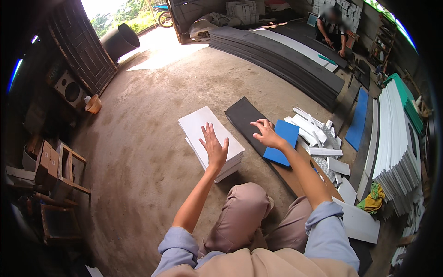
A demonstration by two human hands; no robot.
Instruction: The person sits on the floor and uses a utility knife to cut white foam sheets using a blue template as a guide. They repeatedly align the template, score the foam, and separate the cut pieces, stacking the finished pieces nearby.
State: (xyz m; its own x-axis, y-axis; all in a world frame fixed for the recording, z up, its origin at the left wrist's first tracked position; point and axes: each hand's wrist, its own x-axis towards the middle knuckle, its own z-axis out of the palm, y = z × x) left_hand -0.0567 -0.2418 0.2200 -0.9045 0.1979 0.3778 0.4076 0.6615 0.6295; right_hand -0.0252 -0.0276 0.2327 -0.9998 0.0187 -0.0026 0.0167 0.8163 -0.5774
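- White sheet stack: centre of frame, on floor; looks light, fairly stiff, probably slick, corners likely easily dented. Best hold: opposite long edges, from below.
- Left hand: open, fingers spread over stack, gripping nothing; contact unclear.
- Right hand: half-curled, apparently empty, beside blue sheet, right of centre.

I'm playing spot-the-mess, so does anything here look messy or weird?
Yes: the white scraps to the right of the blue sheet look messy. They lie in a jumbled heap, pointing different ways, unlike the much neater white stack by the left hand.
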